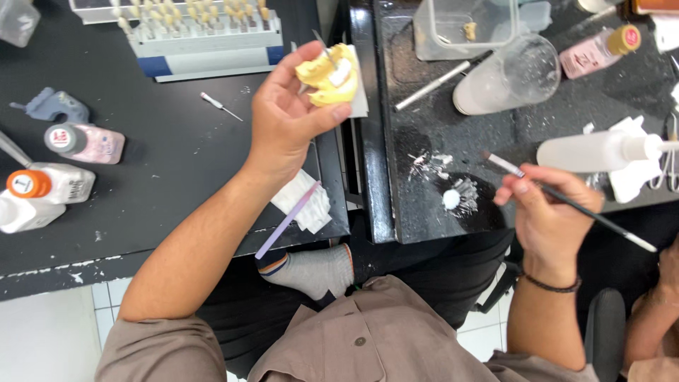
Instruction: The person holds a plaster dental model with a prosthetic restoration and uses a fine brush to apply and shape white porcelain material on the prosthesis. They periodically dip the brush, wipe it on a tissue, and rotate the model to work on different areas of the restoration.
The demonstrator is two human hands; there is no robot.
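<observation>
A yellow dental cast [327, 74] is gripped in the left hand [286, 117], fingers closed around its near side, and is held above the right edge of the dark left table [177, 163]. A pale tooth piece and a thin metal pin can be seen on the cast. A fine brush [566, 201] is pinched between the thumb and fingers of the right hand [544, 212], its tip pointed left towards a small white blob [451, 199] on the black slab [424, 141], near scattered white smears. Tip and blob are apart.

The step in hand appears to be the picking up of white paste on the brush for the tooth on the cast. The next move would call for a light dab of the tip into the blob, then a steady carry across to the cast, which must be kept still and tilted towards the brush.

On the left table lie a shade guide rack [205, 32] at the far side, pink and white bottles [85, 141] at the left, and a lilac stick [286, 221] on tissue. A clear cup [506, 74] lies tipped on the slab, a squeeze bottle [601, 152] to the right.
</observation>
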